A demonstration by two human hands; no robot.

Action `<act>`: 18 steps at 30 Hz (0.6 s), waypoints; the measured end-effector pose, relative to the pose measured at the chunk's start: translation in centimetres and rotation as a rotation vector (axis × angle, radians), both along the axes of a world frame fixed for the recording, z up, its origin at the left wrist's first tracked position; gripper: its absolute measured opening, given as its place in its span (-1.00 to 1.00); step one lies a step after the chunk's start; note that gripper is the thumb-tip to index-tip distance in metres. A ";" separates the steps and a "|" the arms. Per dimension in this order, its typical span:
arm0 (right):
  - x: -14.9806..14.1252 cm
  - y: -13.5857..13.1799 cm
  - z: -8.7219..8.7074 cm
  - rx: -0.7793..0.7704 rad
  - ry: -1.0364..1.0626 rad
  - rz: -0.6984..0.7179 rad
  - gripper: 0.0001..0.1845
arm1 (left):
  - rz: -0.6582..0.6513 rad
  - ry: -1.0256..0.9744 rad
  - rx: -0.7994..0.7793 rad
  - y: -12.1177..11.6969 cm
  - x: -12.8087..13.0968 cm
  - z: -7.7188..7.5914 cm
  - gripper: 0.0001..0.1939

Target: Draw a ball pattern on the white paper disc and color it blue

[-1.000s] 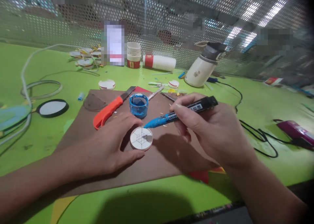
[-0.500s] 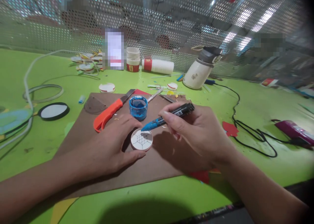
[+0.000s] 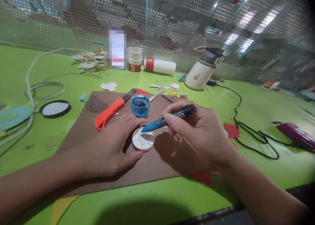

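Over the disc (image 3: 143, 144), the marker (image 3: 157, 123) moved inward.

Hands (image 3: 108, 143) hold a marker (image 3: 169, 118), apparently touching a disc (image 3: 143, 143).

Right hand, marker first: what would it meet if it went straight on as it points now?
Most likely the white disc with black lines, directly at the marker's tip. Whether the right hand already presses the tip onto it, I can't tell.
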State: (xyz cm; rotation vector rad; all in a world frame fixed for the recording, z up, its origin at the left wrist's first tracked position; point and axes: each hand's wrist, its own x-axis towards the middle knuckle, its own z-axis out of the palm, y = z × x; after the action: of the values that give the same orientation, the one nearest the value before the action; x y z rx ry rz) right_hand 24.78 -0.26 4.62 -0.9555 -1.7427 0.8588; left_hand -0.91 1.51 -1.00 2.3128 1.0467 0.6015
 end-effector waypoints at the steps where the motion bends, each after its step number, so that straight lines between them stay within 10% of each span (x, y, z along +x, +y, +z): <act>1: 0.0 -0.1 0.0 0.011 -0.009 -0.009 -0.82 | 0.004 -0.026 0.035 0.0 0.0 -0.1 -0.41; 18: -0.4 -0.5 0.2 -0.004 -0.127 -0.059 -0.93 | 0.141 -0.076 -0.109 -0.2 0.3 -0.7 -0.27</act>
State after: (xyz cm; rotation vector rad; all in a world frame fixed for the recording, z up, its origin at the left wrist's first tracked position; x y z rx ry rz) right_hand 24.41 -0.80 4.86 -1.0791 -1.8109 0.7789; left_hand -0.65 1.32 -1.68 2.1190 1.1837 0.6647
